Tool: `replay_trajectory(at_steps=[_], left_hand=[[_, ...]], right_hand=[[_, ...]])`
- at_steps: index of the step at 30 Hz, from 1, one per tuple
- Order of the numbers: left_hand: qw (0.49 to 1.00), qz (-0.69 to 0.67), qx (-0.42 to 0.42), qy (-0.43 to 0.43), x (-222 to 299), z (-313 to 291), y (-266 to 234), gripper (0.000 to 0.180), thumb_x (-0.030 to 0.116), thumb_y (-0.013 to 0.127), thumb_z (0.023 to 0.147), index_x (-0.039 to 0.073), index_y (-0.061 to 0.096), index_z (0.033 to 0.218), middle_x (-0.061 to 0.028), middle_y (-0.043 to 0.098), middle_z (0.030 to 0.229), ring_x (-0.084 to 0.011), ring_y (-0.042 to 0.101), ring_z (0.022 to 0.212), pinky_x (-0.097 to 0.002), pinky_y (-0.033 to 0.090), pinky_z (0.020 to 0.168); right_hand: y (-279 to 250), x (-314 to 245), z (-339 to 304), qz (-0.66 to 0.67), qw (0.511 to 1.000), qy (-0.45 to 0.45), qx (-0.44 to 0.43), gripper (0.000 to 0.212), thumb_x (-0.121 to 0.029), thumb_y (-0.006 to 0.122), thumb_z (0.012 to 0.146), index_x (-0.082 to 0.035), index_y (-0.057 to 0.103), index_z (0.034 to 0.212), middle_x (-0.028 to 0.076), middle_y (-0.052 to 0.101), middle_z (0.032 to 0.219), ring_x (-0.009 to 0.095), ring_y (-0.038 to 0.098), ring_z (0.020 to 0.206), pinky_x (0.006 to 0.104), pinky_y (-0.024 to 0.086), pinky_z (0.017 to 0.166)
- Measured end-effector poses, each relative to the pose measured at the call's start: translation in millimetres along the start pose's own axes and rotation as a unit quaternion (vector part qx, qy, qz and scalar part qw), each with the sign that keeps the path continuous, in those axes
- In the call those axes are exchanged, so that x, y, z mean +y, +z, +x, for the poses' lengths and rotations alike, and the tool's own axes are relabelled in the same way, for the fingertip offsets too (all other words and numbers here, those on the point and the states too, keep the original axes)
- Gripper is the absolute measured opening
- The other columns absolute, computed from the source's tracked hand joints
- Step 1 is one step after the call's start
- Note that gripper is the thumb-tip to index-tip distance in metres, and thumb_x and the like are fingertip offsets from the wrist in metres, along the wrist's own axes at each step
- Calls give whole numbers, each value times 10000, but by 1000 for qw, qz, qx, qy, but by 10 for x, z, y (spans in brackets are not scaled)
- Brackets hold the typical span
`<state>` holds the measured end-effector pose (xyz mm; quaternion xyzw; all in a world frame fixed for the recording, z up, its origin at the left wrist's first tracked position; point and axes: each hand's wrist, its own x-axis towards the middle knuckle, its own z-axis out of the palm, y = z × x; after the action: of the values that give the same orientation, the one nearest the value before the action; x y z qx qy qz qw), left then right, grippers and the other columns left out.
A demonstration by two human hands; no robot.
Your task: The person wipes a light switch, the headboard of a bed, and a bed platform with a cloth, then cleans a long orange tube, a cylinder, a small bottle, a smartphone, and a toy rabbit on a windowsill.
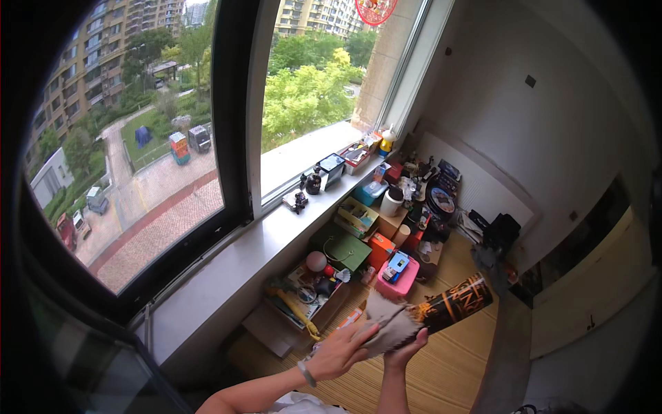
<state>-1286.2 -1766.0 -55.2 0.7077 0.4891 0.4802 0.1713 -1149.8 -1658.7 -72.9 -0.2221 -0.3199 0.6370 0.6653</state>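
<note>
In front of me a black cylindrical canister with orange and gold markings is tilted, its far end up to the right. A grey cloth with a jagged edge covers its near end. My left hand, a pale bracelet on the wrist, holds the cloth against the canister, fingers laid along it. From below, my right hand grips the canister near its covered end, thumb up along the side. The canister's near end is hidden under the cloth.
A pink stool with a blue box stands just beyond the canister. An open box of odds and ends lies left, beside a green box. Small figures and a tablet-like frame line the white windowsill.
</note>
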Motion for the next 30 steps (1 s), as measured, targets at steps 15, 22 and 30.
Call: replay_trajectory(at_steps=[15, 22, 30], left_hand=[[836, -441, -130, -301, -60, -460, -170, 891, 331, 798, 757, 20, 327, 1446, -93, 481, 1338, -156, 438, 1216, -311, 360, 1017], [978, -116, 36, -169, 85, -401, -111, 731, 212, 756, 774, 94, 413, 1409, -194, 523, 1286, -321, 556, 1133, -346, 439, 954], [975, -137, 100, -144, -148, -384, -28, 492, -3, 575, 811, 71, 548, 1296, -158, 579, 1260, -345, 527, 1195, -352, 426, 991]], right_hand=[[470, -480, 255, 86, 983, 77, -145, 678, -596, 446, 902, -50, 435, 1302, 179, 582, 1063, 247, 587, 929, 400, 503, 837], [416, -175, -12, -49, 995, 82, -11, 622, -596, 331, 961, -52, 481, 1223, 98, 609, 1069, 206, 610, 915, 364, 537, 751], [298, -105, 74, -42, 993, 102, -51, 643, -614, 296, 957, -47, 478, 1198, 103, 623, 1031, 201, 627, 852, 354, 563, 682]])
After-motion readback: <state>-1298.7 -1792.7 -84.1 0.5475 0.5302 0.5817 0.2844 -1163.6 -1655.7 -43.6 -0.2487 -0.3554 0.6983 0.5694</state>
